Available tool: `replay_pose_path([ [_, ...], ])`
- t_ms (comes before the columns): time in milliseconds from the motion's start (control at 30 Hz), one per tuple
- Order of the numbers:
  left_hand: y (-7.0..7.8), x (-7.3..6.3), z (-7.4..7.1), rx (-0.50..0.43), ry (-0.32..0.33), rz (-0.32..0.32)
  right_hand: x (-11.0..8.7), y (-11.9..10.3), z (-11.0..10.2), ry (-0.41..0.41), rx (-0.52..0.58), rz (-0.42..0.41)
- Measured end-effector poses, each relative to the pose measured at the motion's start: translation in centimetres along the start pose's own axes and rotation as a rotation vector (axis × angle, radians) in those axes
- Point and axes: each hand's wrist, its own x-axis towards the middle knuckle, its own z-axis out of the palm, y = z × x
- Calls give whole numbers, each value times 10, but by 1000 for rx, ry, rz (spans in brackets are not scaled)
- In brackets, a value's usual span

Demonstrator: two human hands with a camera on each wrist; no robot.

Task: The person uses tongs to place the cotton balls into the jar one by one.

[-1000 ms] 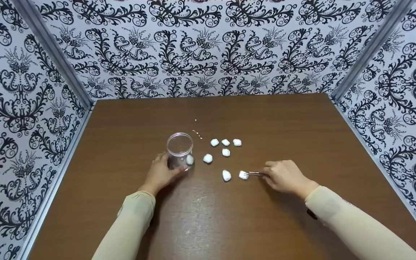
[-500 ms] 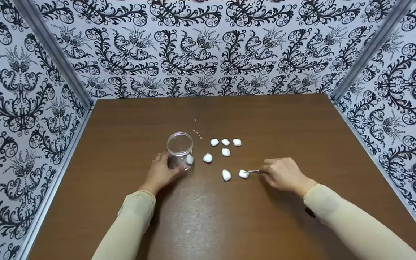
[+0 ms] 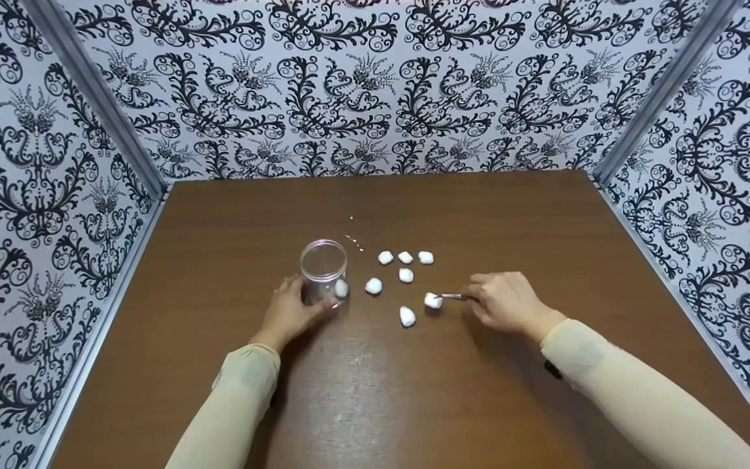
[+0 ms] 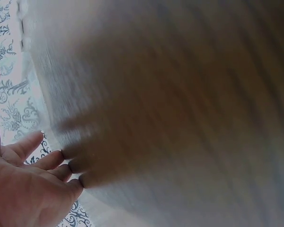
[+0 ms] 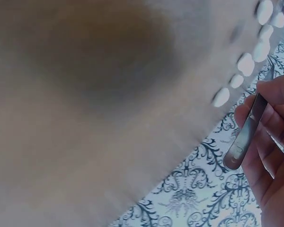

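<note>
In the head view my left hand (image 3: 291, 312) grips the lower side of a clear plastic jar (image 3: 323, 264), which stands upright without a lid. One white cotton ball (image 3: 341, 288) shows through its wall. My right hand (image 3: 506, 302) pinches metal tweezers (image 3: 451, 296); their tips hold another cotton ball (image 3: 433, 301) just over the table, with a shadow beneath. The right wrist view shows the tweezers (image 5: 246, 132) between thumb and fingers. In the left wrist view the fingers of my left hand (image 4: 33, 189) are curved, with the jar faint behind them.
Several loose cotton balls (image 3: 406, 275) lie on the brown table (image 3: 362, 404) between the hands, one of them (image 3: 407, 316) nearest the front. Small white crumbs (image 3: 355, 241) lie behind the jar. Patterned walls (image 3: 368, 85) enclose the back and sides.
My right hand has moved forward and slightly left; the cotton ball in the tweezers has risen from the table with it. My left hand and the jar have stayed in place.
</note>
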Motion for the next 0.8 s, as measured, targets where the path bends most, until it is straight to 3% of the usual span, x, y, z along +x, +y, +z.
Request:
replay_pose_path([
  [367, -1, 1, 1, -13, 6, -1, 67, -7, -16, 63, -29, -76],
  [567, -1, 1, 1, -34, 5, 0, 113, -23, -27, 113, 3, -107],
  [800, 0, 0, 1, -26, 30, 9, 156, -45, -29, 105, 1, -125],
])
